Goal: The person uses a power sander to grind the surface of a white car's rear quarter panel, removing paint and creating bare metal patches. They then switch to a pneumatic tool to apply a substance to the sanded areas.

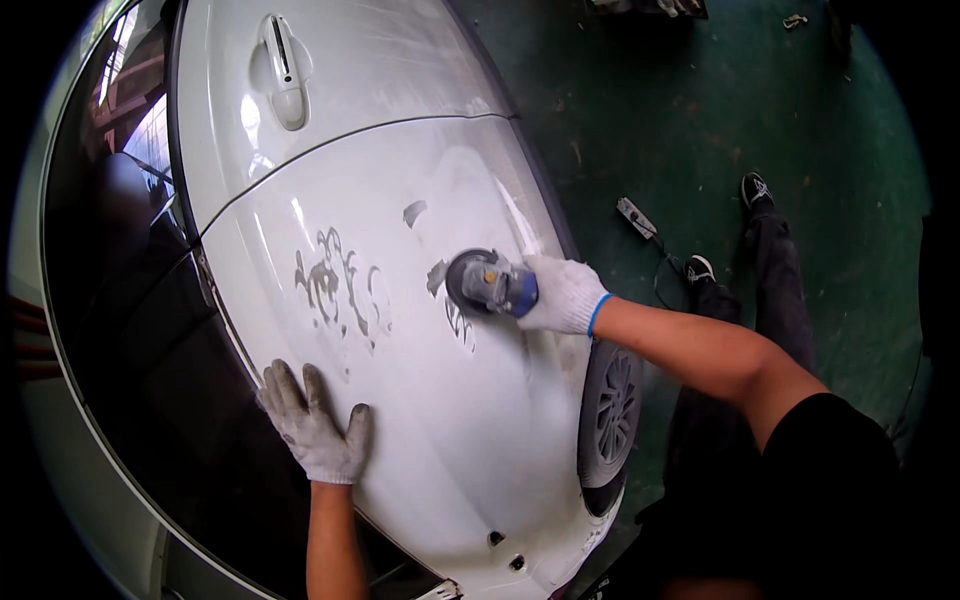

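My right hand (566, 296), in a white knit glove with a blue cuff edge, is wrapped round the body of a power sander (492, 283). The sander's round dark disc lies against the white car door panel (440, 400). Grey scuffed patches (335, 290) show on the paint left of the disc, and smaller ones sit right beside it. My left hand (318, 425), in a white glove with dirty grey fingertips, rests flat on the panel near the window edge, fingers spread, holding nothing.
A door handle (285, 75) is on the adjoining panel at the top. The dark car window (150, 330) runs along the left. Below right is a wheel (612, 415). A power strip (635, 217) with a cable lies on the green floor (640, 120) near my shoes.
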`<state>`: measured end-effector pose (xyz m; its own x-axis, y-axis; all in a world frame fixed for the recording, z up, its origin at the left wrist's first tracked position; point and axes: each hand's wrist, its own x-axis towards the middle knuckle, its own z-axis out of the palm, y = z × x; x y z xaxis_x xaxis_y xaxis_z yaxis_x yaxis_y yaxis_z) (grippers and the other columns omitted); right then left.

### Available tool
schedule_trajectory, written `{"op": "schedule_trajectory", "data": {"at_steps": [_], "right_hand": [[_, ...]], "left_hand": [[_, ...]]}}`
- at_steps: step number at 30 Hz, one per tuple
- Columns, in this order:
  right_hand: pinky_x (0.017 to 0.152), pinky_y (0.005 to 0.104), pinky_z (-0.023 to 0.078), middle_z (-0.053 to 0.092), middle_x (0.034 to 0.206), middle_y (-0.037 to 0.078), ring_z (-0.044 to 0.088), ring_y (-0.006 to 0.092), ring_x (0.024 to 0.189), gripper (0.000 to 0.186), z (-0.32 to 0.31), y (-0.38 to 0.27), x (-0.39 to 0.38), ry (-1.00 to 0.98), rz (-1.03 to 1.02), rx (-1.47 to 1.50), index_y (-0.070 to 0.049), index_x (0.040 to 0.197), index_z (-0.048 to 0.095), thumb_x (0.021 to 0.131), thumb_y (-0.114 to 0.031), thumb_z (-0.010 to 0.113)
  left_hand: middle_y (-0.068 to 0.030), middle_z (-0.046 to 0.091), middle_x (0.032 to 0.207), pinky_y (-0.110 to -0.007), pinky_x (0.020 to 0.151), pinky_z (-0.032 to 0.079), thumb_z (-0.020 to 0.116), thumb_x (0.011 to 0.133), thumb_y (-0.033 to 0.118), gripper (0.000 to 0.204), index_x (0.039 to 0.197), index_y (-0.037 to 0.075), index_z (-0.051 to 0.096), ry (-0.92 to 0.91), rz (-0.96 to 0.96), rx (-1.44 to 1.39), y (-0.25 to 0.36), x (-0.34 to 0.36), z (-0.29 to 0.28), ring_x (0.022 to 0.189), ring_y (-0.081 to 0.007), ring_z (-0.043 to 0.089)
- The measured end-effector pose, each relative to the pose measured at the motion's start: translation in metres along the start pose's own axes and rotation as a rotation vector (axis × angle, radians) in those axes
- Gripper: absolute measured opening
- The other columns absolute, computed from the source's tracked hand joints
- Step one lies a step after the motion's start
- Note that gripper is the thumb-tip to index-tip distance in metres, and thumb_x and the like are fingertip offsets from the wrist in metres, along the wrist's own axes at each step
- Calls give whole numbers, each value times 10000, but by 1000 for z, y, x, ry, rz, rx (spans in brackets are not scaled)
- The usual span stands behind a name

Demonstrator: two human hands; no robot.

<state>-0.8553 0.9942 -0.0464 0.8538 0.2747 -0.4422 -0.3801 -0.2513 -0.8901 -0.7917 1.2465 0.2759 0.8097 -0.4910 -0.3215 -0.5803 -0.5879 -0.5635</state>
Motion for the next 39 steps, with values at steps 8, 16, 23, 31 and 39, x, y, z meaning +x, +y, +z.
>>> {"op": "schedule_trajectory", "data": {"at_steps": [8,16,23,31,39], "right_hand": [[924,469,599,763,1059,236,741,421,1028,602,4,43,-16,-92,199,204,-35,1146,703,706,-432,810],[971,459,567,746,1141,242,706,435,1108,587,-41,147,-55,103,390,327,-14,1162,706,742,-411,806],[992,441,560,746,1177,255,706,421,1140,641,-64,194,-68,128,549,402,-17,1228,693,719,-382,829],[927,455,566,753,1115,220,716,408,1059,508,-96,164,-40,70,263,300,-48,1154,711,804,-415,748],[940,460,594,757,1124,255,730,435,1061,677,-97,54,92,26,24,328,-54,1270,684,688,-383,798]], "left_hand": [[-296,156,1758,-557,1343,17,715,899,540,1056,1668,-41,283,-339,-216,183,68,79,-3,1652,-435,92],[-243,151,1781,-509,1350,19,532,976,692,1051,1673,-48,264,-287,18,321,139,231,88,1670,-363,71],[-196,127,1800,-492,1344,-10,434,1002,743,1053,1702,-10,204,-446,101,467,187,251,146,1676,-346,34],[-207,172,1784,-504,1353,22,578,958,690,1063,1680,-25,265,-601,184,217,175,192,100,1670,-339,81],[-260,262,1743,-572,1339,48,722,873,503,1012,1619,-72,351,-304,-97,228,22,136,-16,1644,-419,167]]}}
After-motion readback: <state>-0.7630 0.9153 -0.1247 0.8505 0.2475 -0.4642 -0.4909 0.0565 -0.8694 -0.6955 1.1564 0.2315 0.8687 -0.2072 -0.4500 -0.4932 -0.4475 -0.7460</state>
